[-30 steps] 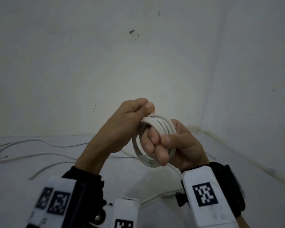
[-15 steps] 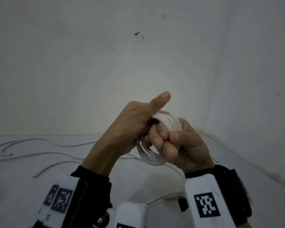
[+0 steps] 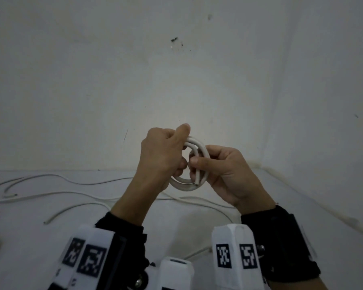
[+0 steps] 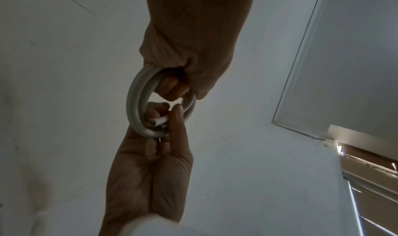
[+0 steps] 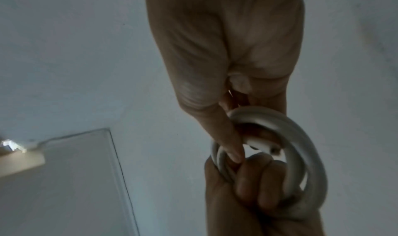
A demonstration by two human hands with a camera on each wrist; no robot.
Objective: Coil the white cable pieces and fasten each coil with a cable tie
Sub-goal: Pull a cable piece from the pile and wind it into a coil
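We hold the white cable coil (image 3: 194,164) in the air above the worktop (image 3: 302,216), left hand (image 3: 159,158) and right hand (image 3: 224,170) both clamped round its loops. It looks light but springy, so we'd pinch where the cut end (image 3: 196,182) crosses.

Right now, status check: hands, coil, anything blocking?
Left hand and right hand both grip the white cable coil. Cut end loose; no cable tie seen. Nothing blocking.
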